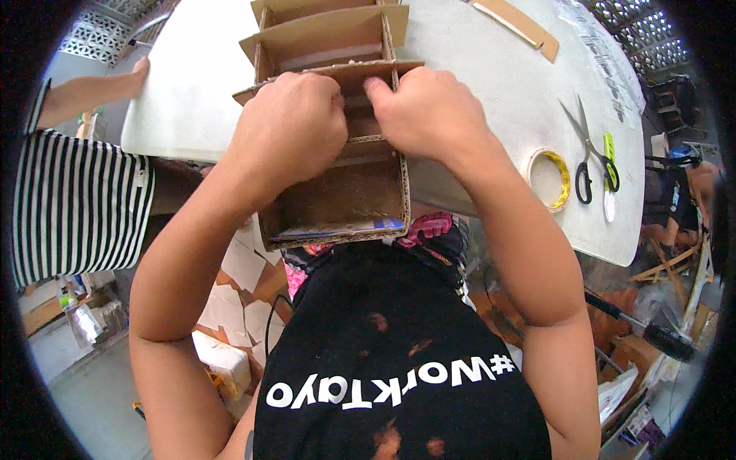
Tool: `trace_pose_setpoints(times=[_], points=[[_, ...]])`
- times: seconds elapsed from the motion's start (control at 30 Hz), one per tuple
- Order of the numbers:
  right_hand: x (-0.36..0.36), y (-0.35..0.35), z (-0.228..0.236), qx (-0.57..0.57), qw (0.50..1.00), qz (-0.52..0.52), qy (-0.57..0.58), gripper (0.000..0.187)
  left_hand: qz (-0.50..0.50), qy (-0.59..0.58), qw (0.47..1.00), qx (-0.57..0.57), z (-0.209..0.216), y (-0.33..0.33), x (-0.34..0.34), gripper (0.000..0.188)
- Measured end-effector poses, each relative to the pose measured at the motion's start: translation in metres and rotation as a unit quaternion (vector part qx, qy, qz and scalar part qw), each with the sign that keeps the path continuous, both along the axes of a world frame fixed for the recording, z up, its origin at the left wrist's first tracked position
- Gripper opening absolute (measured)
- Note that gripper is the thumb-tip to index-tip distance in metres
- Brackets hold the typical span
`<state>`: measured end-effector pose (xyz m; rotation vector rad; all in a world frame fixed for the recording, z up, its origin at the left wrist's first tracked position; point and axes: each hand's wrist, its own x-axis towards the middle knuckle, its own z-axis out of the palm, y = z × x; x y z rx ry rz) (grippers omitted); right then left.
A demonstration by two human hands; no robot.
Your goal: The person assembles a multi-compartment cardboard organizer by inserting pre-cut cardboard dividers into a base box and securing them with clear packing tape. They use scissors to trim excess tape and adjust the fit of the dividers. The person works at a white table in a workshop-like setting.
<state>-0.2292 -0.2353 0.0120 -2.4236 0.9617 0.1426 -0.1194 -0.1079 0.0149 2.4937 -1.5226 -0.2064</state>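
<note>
A long brown cardboard box (333, 195) lies open side up in front of me, its near end past the table edge. Several cardboard dividers cross it, making a row of compartments. My left hand (295, 126) is closed on the left part of one cardboard divider (356, 74). At the right part of the same divider, my right hand (429, 115) is also closed, thumb on the near face. The divider's ends stick out past the box's side walls. Most of my fingertips are hidden behind the cardboard.
On the white table (491, 138), to the right, lie a tape roll (549, 178), black-handled scissors (589, 153) and a green cutter (610, 165). A cardboard strip (521, 27) lies farther back. Another person's hand (139, 73) rests at the left table edge.
</note>
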Motion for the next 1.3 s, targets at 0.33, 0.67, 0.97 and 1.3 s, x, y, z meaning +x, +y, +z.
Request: trace_pose_setpoints(times=[0.33,0.67,0.97,1.3], points=[[0.002,0.013,-0.011,-0.086,0.996,-0.001,-0.014,0.055,-0.029,0.007,0.999,-0.041,-0.020,0.011,-0.002,0.023],[-0.048,0.076,0.013,-0.222,0.900,0.253,-0.276,0.014,-0.151,0.056,0.986,0.048,-0.045,-0.005,0.025,0.024],[-0.015,0.095,0.019,-0.072,0.942,0.329,0.015,0.037,-0.119,0.139,0.975,0.124,-0.030,-0.009,0.024,0.036],[-0.021,0.107,0.005,-0.207,0.918,0.338,-0.020,0.038,-0.112,0.185,0.972,0.092,-0.019,-0.002,0.024,0.031]])
